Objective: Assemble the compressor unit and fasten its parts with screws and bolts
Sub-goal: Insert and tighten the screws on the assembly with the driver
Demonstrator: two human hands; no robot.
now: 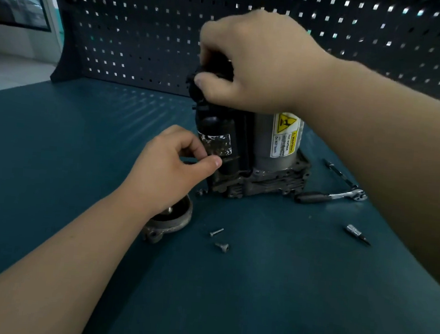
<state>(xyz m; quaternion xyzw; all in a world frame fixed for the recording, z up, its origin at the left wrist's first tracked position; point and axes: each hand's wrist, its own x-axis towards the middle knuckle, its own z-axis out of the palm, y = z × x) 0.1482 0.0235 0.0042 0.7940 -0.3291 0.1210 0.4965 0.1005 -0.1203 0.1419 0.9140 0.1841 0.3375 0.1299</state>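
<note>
Compressor unit (264, 150) stands upright; right hand (259, 63) grips top, left hand (171, 162) touches side.

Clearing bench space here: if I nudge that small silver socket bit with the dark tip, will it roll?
Likely yes: the small silver socket bit lies on its side on the smooth teal bench top and looks round-bodied. Its thick end and narrow tip suggest it would curve, not run straight. Looks solid metal, so probably stiff and dense.
</note>
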